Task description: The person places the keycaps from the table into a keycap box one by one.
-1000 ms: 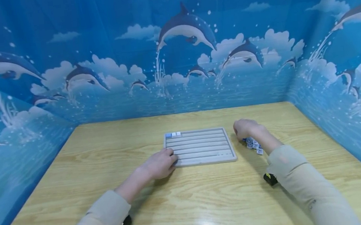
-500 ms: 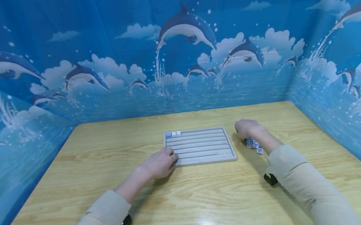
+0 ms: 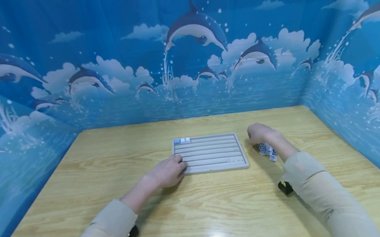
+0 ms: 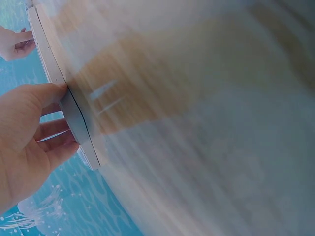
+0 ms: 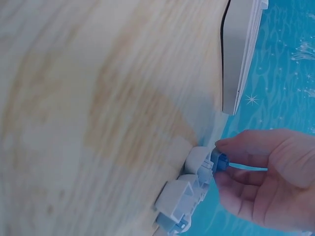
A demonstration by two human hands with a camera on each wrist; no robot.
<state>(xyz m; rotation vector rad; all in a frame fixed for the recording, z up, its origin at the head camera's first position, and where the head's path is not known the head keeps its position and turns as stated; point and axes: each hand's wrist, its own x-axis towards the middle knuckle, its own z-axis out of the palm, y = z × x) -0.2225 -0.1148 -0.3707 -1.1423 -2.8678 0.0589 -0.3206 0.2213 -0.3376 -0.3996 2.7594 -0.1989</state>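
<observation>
A light grey keycap tray (image 3: 211, 154) with long ridged rows lies mid-table. A blue keycap (image 3: 177, 141) and two white keycaps (image 3: 185, 140) sit at its back left corner. My left hand (image 3: 168, 171) grips the tray's front left corner; in the left wrist view the thumb is against its edge and the fingers curl at its side. Right of the tray, my right hand (image 3: 261, 133) is at a small pile of keycaps (image 3: 267, 151). The right wrist view shows a blue keycap (image 5: 219, 160) pinched between thumb and fingers, right beside white keycaps (image 5: 176, 197).
The wooden table (image 3: 199, 210) meets a blue dolphin-print curtain (image 3: 188, 103) at the back and on both sides. Dark devices sit under both wrists, the right one (image 3: 285, 188) close over the table.
My right hand has shifted slightly to the right at the pile. The left hand keeps its place on the tray, which stays put.
</observation>
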